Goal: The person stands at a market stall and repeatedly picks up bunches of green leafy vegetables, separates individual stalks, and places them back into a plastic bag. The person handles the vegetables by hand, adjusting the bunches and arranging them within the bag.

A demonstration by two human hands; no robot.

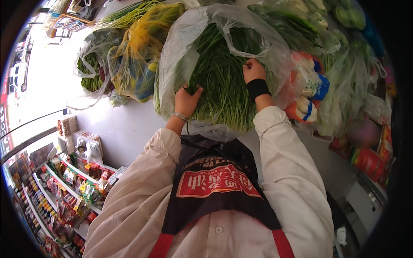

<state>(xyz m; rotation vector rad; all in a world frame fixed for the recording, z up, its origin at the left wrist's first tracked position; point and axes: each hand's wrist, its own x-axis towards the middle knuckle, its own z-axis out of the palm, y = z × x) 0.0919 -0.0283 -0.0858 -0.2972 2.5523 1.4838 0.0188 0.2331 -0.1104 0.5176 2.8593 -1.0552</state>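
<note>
A large heap of Chinese chives (222, 77) lies before me in an open clear plastic bag (184, 38). The bag's mouth is spread, and its rim loops over the far side of the heap. At the heap's left edge, my left hand (188, 101) has some dark green blades between thumb and fingers. A thin strand hangs down by that wrist. Higher up on the right, my right hand (255, 71) is over the chives near the bag's edge, its fingers curled and the thumb against them. Whether it pinches a blade or the film cannot be made out.
Left of the chives are a yellow net bag (142, 42) and bagged greens (92, 72). On the right lie an orange-and-white package (303, 87) and bagged leafy vegetables (338, 84). A grey surface (129, 122) extends below. Shelves of packaged goods (64, 183) stand at lower left.
</note>
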